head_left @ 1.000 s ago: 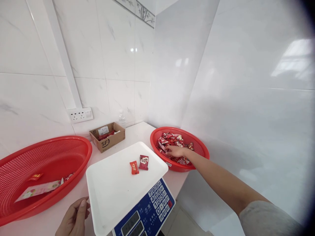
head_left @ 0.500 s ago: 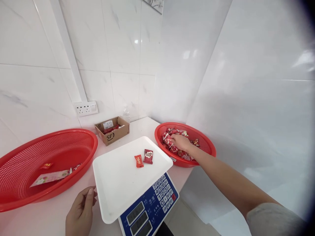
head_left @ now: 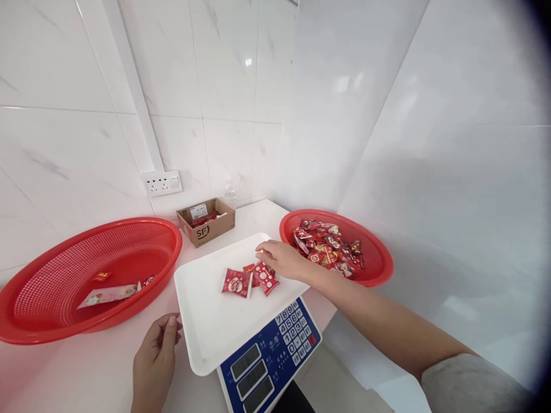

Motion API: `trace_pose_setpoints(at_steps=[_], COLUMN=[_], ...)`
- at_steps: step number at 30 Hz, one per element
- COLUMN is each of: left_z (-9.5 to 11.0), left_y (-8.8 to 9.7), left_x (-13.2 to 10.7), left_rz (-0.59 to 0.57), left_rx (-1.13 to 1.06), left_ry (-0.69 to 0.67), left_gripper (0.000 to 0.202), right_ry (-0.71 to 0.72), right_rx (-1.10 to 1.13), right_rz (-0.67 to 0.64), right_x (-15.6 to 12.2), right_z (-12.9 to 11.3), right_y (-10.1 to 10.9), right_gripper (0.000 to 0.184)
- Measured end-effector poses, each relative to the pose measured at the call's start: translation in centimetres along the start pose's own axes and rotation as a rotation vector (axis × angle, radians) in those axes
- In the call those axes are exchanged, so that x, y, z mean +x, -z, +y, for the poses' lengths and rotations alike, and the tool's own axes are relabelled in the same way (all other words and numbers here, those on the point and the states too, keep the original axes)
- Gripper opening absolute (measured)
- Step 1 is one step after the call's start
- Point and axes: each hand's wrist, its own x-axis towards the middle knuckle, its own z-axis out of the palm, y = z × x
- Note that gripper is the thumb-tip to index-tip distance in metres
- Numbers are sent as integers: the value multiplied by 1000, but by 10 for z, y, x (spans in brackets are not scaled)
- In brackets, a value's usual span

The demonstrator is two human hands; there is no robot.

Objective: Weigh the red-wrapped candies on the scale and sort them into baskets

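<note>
R grip (head_left: 282, 259) over pkts (head_left: 249, 280) on scale tray (head_left: 206, 327)

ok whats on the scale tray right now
Two red snack packets lie on the white tray, a third mostly hidden between them; the right hand covers anything beneath it.

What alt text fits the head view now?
The right hand is over red packets on the white scale tray, beside a packet-filled red basket. The left hand rests on the counter by the tray; a bigger red basket lies left.
</note>
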Motion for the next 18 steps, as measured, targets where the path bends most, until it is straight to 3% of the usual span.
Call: trace_pose_setpoints(at_steps=[3,6,10,14,18], left_z=[-1,-1,0,3,2], left_y=[0,-1,0,0,0], left_x=[0,0,-1,-2,-1], left_rz=[5,-5,-16,-10,-13], left_rx=[-11,-10,14,2,4], left_ry=[-23,-46,-37,-30,-5], left_gripper=[46,47,47,47,48], right_ry=[22,17,61,98,273], right_rx=[6,14,-3,4,-24], right_rz=[-21,-157,-351,-398,-447], right_x=[-7,-15,-24,-26,-24], right_z=[1,-4,-21,-40,-52], right_y=[-9,-15,-19,-19,-25], right_gripper=[39,51,54,66,66])
